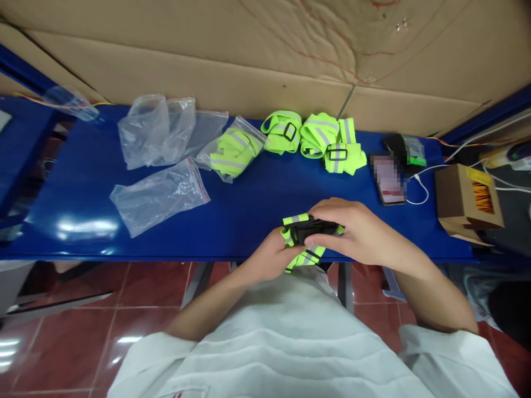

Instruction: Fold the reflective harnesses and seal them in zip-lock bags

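Note:
Close to my body, at the table's front edge, I hold a neon-yellow reflective strap (309,257) with grey stripes and black parts. My left hand (271,255) grips the bundle from the left, fingers partly hidden behind it. From the right, my right hand (346,229) pinches the black part of it between thumb and fingers. Behind my hands lie several rolled straps of the same kind: one with a black buckle (282,131), a thicker roll (318,135) and another buckled one (345,158). A further strap (234,155) sits inside a clear zip bag.
On the blue table (249,204), a flat zip bag (160,193) and more clear bags (151,132) lie at the left. To the right are a phone (388,179), a white cable (425,190) and a cardboard box (467,196). A cardboard-covered wall (207,72) bounds the back.

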`<act>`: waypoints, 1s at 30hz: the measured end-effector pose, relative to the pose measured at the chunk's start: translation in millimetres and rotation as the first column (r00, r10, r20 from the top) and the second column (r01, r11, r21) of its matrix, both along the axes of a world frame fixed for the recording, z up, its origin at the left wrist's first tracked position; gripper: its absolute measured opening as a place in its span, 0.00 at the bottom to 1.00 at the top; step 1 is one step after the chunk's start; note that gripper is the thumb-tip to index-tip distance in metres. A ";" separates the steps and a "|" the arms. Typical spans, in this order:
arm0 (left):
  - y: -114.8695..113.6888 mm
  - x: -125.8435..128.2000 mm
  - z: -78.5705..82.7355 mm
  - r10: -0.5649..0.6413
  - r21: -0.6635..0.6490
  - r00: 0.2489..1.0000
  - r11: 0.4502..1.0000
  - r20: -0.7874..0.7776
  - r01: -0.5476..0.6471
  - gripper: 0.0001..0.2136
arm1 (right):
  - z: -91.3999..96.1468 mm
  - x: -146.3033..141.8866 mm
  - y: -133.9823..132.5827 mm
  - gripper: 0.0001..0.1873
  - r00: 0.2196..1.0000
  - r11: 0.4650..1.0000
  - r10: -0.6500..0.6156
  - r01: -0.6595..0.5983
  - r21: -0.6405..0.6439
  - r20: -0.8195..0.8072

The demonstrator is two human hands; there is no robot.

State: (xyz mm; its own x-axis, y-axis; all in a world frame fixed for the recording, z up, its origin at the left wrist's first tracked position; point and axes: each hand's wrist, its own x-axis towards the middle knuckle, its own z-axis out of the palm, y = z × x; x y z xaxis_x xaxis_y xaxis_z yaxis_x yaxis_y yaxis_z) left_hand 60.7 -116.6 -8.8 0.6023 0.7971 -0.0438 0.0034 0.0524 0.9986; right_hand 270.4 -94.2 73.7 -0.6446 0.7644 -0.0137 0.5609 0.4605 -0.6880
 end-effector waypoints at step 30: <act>36.8 10.4 4.6 0.305 -0.476 0.933 0.860 0.192 -0.183 0.23 | -26.1 -6.8 1.0 0.25 0.941 0.734 -0.074 -0.172 0.657 0.329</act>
